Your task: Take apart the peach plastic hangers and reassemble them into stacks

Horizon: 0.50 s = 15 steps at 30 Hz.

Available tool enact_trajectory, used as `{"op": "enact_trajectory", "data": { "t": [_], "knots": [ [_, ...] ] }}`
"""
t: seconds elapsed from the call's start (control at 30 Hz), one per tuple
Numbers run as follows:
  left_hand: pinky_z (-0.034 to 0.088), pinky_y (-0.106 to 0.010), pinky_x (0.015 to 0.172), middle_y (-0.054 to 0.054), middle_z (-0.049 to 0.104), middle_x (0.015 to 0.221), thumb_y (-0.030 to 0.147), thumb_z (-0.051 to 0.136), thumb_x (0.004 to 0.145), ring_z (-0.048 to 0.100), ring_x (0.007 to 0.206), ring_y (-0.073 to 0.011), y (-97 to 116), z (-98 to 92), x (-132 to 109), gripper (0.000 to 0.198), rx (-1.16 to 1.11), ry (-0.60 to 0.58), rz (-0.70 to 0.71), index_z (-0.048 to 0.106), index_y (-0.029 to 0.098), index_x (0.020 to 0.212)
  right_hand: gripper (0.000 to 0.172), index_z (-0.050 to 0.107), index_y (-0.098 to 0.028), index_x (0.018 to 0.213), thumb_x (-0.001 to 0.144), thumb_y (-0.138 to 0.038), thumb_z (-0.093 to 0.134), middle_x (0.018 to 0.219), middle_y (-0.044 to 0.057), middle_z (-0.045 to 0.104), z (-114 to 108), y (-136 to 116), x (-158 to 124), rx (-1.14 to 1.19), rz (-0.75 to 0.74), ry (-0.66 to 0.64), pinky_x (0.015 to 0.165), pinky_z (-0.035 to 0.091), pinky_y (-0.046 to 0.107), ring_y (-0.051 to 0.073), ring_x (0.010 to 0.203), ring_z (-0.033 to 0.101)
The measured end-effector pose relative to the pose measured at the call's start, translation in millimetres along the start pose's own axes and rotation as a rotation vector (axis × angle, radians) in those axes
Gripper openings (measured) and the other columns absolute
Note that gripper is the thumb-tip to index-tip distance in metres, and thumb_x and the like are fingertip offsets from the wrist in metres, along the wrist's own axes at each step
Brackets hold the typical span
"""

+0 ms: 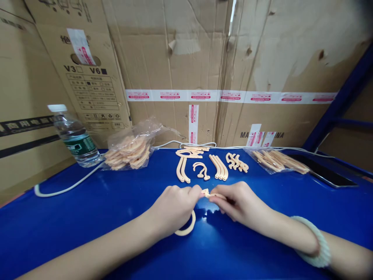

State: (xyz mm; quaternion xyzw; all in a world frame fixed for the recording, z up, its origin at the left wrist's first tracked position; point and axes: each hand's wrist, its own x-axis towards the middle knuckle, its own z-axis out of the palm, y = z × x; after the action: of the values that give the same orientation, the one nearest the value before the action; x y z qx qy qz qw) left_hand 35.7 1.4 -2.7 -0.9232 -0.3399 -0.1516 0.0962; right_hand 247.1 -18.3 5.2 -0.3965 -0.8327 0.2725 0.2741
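On a blue table [72, 229], to the right of a water bottle [81, 144] and nearer me, I work two pale pieces end to end: the thumb and finger of my right hand [241, 200] pinch a curved piece [218, 195], those of my left hand [177, 206] a small piece [205, 192]; whether the two are joined, I cannot tell. Among the hazards, the bottle looms largest: a snag on the white cable [48, 195] running close by its base could, I judge, topple it. The ring [192, 222], lying to the bottle's right and toward me, could be knocked aside by my left wrist. The curved piece might crack under a hard twist; the small piece might slip if my pinch loosens. Of the containers, the cardboard cartons [175, 58] rise behind the bottle, any contents hidden. The bottle, capped, holds clear liquid. Just to its right, a bulky clear bag [148, 126] holds stacked pieces [128, 153]; far to its right, a flatter bag [287, 170] holds long slim strips [274, 160].
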Motion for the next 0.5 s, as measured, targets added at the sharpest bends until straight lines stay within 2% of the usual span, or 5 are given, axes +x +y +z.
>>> {"op": "enact_trajectory", "data": {
  "t": [0.1,0.23,0.33,0.4,0.5],
  "knots": [
    [0.026,-0.027,0.049,-0.001,0.057,0.059,0.026,0.026,0.102,0.053,0.049,-0.0172,1.0,-3.4,2.9,0.037,-0.219,-0.020,-0.110,0.055,0.017,0.082,0.033,0.059,-0.018,0.077,0.098,-0.038,0.043,0.062,0.000,0.057,-3.9,-2.4,-0.4,-0.175,-0.174,0.092,0.052,0.037,0.022,0.010,0.050,0.047],
    [0.032,-0.025,0.055,0.002,0.048,0.058,0.038,0.030,0.100,0.049,0.053,-0.0146,1.6,-9.5,6.5,0.040,-0.640,0.075,-0.310,0.063,0.019,0.089,0.032,0.060,-0.019,0.076,0.097,-0.038,0.046,0.062,0.001,0.058,-32.6,3.4,8.7,-0.137,-0.126,0.324,0.058,0.042,0.024,0.013,0.058,0.053],
    [0.026,-0.021,0.045,0.007,0.035,0.052,0.050,0.039,0.095,0.035,0.042,-0.0105,-1.0,-8.8,8.9,0.041,-1.075,0.047,-0.570,0.064,0.018,0.100,0.025,0.066,-0.019,0.082,0.093,-0.037,0.053,0.089,0.007,0.065,-68.0,24.2,17.5,-0.297,-0.229,0.482,0.074,0.047,0.032,0.019,0.081,0.060],
    [0.020,-0.020,0.039,0.009,0.034,0.052,0.052,0.047,0.089,0.028,0.037,-0.0082,-4.2,-5.7,11.1,0.042,-1.329,0.038,-0.675,0.060,0.017,0.108,0.024,0.069,-0.020,0.085,0.092,-0.038,0.055,0.089,0.008,0.063,-87.8,44.2,21.4,-0.413,-0.207,0.553,0.069,0.048,0.032,0.019,0.077,0.059],
    [0.026,-0.018,0.038,0.008,0.042,0.053,0.040,0.057,0.080,0.037,0.036,-0.0084,-8.3,-2.4,14.6,0.038,-1.546,0.071,-0.779,0.054,0.017,0.110,0.023,0.073,-0.022,0.086,0.091,-0.037,0.055,0.088,0.008,0.065,-101.0,72.7,24.1,-0.526,-0.189,0.602,0.065,0.050,0.034,0.019,0.074,0.061]
  ]
}}
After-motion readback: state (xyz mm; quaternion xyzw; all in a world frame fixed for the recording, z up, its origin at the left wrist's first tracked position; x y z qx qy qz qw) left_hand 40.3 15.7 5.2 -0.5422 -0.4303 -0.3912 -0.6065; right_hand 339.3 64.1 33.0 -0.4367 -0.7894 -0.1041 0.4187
